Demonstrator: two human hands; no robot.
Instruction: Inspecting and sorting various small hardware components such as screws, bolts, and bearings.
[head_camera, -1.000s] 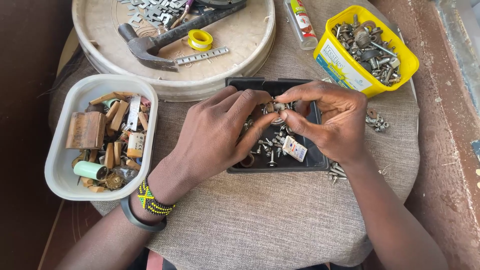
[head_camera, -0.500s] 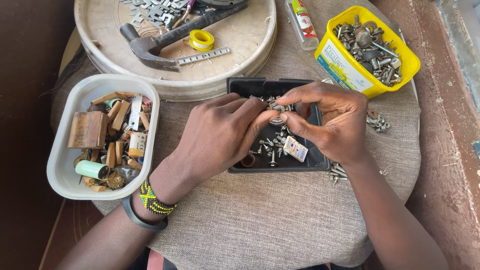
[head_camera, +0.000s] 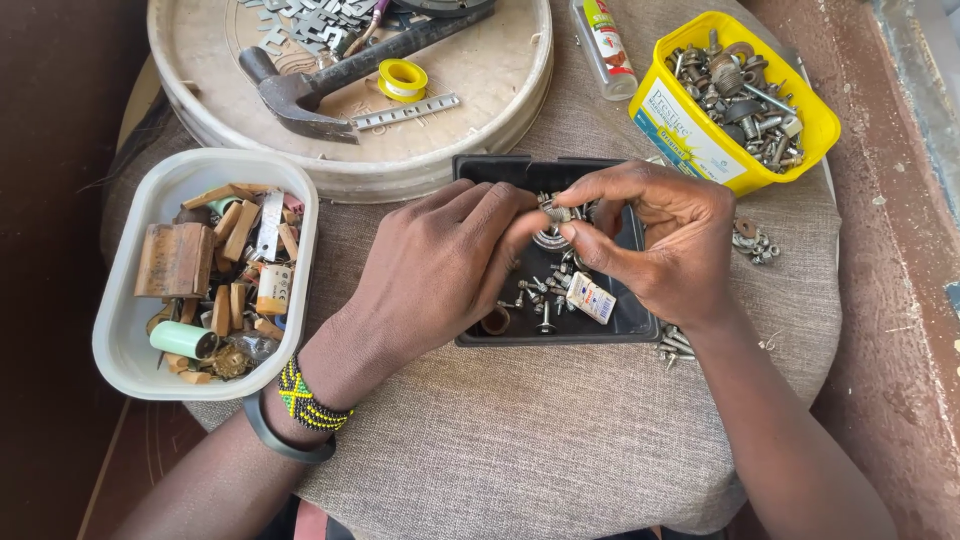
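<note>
- While both hands meet over the black tray (head_camera: 478, 170), right hand (head_camera: 668, 245) fingertips pinch a small metal screw (head_camera: 556, 211); left hand (head_camera: 440, 268) fingers curl, steadying it.
- Screw looks light, rigid, slippery; best gripped across its head.
- Loose screws (head_camera: 545, 290) lie below; yellow tub (head_camera: 690, 130) beyond.

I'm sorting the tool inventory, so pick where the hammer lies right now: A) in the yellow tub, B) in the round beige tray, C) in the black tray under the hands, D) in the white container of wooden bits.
B: the hammer lies in the round beige tray, beside a yellow tape roll, away from both hands.
</note>
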